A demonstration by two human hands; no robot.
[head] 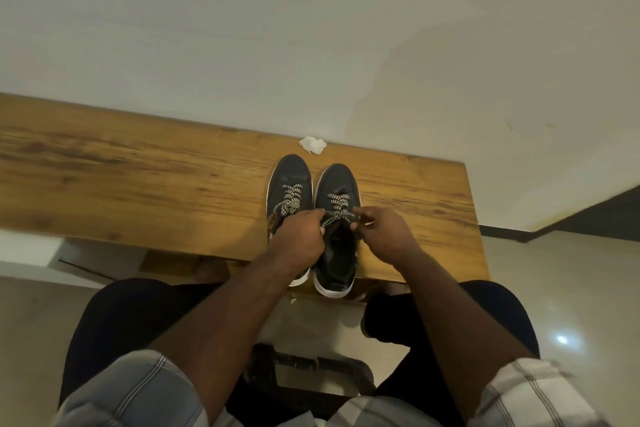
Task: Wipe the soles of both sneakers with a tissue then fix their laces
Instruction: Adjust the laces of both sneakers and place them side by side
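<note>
- Left hand (300, 236) pinching the right sneaker's lace (337, 210), covering the left sneaker's (290, 184) heel
- right sneaker (337, 184) just beside it on the wooden table (138, 184)
- right hand (382, 232) pinching that lace's other end
- crumpled tissue (312, 144) near the toes, by the wall

Table: your wooden table (138, 177) runs along the wall.
On it: two dark sneakers (313, 218) side by side; crumpled tissue (312, 144) just beyond their toes.

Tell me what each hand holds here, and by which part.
Both hands pinch the laces of the right sneaker: left hand at the left side, right hand at the right side, near the top eyelets.
</note>
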